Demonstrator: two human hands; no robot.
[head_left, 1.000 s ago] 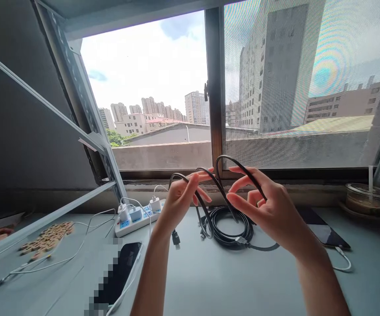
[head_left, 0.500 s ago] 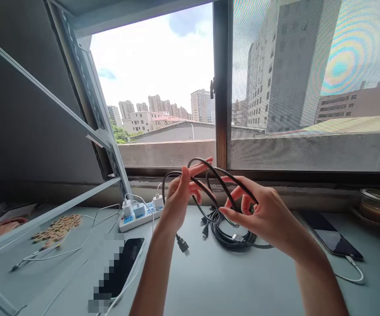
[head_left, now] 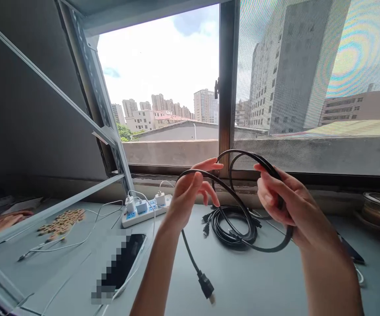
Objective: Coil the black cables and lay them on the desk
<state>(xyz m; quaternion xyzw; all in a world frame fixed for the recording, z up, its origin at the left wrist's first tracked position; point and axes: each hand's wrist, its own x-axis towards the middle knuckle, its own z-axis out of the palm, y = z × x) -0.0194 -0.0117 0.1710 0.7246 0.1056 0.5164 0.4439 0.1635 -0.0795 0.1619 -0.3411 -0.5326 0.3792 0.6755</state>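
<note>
Raised above the desk, a black HDMI cable (head_left: 232, 191) hangs in loose loops between my hands. My left hand (head_left: 185, 197) pinches one strand at the thumb, its other fingers stretched towards the loops. From that side a plug (head_left: 206, 285) dangles over the desktop. My right hand (head_left: 285, 197) is closed around several strands of the loops at the right. Behind and below, a coiled bundle of black cable (head_left: 232, 245) lies on the desk, with plugs (head_left: 206, 228) at its left side.
A white power strip (head_left: 140, 215) with chargers stands by the window. A phone (head_left: 124, 263) and small brown pieces (head_left: 63, 221) lie left, near another person's hand (head_left: 7, 224). A second phone (head_left: 351, 250) and a lidded cup (head_left: 379, 208) are right. A metal shelf frame (head_left: 45, 202) crosses the left.
My right hand has moved right and up, from an open pinch to a closed grip on the loops. The loops have widened, and the dangling plug hangs lower and nearer.
</note>
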